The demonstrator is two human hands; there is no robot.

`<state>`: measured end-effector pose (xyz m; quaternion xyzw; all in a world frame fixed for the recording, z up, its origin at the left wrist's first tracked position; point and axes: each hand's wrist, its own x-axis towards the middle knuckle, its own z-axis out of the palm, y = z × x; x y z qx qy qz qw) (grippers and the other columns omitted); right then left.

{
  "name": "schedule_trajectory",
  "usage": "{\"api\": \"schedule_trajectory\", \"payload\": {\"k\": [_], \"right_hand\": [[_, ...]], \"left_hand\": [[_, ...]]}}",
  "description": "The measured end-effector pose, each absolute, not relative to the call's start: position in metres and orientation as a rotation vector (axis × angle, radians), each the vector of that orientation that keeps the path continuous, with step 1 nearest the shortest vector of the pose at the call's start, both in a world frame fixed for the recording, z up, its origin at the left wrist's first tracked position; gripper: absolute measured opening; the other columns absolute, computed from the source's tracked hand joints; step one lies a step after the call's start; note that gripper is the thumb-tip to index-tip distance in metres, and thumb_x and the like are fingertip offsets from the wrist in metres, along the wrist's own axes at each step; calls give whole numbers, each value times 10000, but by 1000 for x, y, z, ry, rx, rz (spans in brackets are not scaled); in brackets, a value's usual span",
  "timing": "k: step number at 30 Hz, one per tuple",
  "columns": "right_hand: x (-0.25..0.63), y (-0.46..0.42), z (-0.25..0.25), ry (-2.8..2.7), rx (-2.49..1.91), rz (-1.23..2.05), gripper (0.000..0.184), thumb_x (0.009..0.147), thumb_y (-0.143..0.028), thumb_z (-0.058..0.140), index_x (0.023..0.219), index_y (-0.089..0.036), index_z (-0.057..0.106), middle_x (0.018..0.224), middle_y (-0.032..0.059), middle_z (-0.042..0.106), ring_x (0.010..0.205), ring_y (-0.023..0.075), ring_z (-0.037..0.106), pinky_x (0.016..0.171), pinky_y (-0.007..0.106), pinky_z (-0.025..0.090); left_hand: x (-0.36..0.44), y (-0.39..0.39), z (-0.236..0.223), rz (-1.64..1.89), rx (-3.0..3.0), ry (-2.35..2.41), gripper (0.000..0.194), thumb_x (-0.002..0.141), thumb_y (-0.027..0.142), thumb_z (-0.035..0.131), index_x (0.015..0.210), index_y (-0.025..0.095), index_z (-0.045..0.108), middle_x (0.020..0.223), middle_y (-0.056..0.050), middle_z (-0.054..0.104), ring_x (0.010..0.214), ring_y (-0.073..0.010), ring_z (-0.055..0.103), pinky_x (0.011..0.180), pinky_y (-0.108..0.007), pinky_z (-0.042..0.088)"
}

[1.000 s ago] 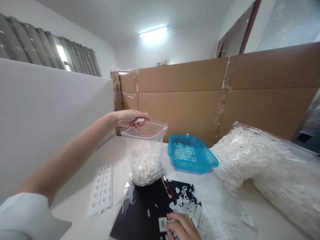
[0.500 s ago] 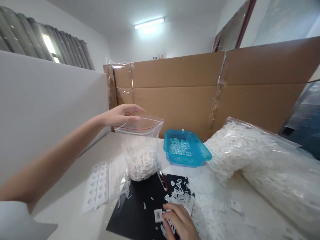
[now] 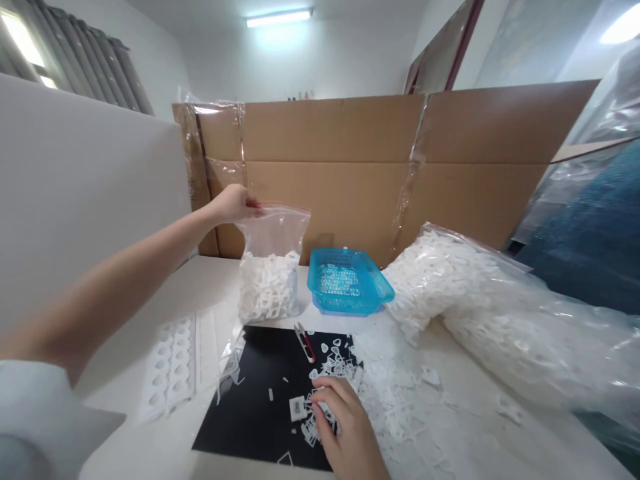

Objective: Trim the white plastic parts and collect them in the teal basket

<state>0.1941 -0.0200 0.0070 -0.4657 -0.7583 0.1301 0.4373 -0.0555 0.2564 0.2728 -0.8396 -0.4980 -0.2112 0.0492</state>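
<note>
Backdrop: a brown cardboard panel (image 3: 320, 133) stands behind the white worktop (image 3: 215, 277).
Left hand (image 3: 234, 203): fingers pinched narrow on the upper left corner of the zip bag (image 3: 280, 227).
Zip bag: upright on the worktop, just beyond the black mat (image 3: 260, 373), its lower part full of white pieces (image 3: 267, 287).
Right hand (image 3: 347, 420): fingers half curled over white scraps (image 3: 313, 433), just beside a white square (image 3: 297, 409); cannot tell whether they grip anything.
Mat's far edge: red-handled snips (image 3: 306, 343).
Right of zip bag: a blue basket (image 3: 377, 290), then a large clear bag (image 3: 450, 267).
</note>
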Motion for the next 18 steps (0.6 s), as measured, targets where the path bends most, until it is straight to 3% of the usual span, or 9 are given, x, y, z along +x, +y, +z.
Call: {"api": "schedule_trajectory", "payload": {"k": [4, 8, 11, 14, 18], "right_hand": [[198, -16, 9, -1873, -1205, 320, 196, 877, -88, 443, 875, -215, 593, 1008, 77, 638, 975, 207, 633, 834, 340, 542], [200, -16, 6, -1880, -1227, 301, 192, 871, -80, 448, 878, -217, 583, 990, 67, 640, 942, 189, 635, 807, 303, 543], [206, -12, 5, -1852, -1283, 137, 201, 877, -104, 468, 985, -228, 584, 1037, 67, 643, 975, 191, 624, 829, 303, 535], [222, 8, 15, -1776, -1419, -209, 282, 896, -180, 503, 1175, -202, 540, 1153, 114, 621, 1074, 243, 581, 901, 387, 499], [252, 66, 46, -1926, -1574, -427, 552, 845, -267, 620, 1359, -159, 451, 1414, 184, 471, 1254, 381, 442, 981, 557, 381]], "left_hand": [[-35, 288, 278, -658, -2510, -1472, 290, 888, 381, 628, 764, 118, 631, 707, 12, 631, 663, -147, 615, 665, -307, 506], [-31, 302, 269, -655, -2450, -1498, 238, 899, 349, 623, 887, 113, 644, 868, -28, 665, 783, -173, 644, 735, -350, 538], [-41, 305, 256, -636, -2420, -1540, 232, 909, 334, 614, 977, 115, 644, 955, -47, 668, 835, -187, 652, 755, -365, 551], [-59, 304, 248, -635, -2379, -1592, 247, 920, 327, 600, 1047, 118, 636, 1019, -61, 666, 875, -198, 657, 769, -377, 560], [-97, 299, 256, -675, -2310, -1655, 273, 925, 316, 594, 1124, 129, 615, 1106, -81, 649, 950, -219, 647, 814, -409, 556]]}}
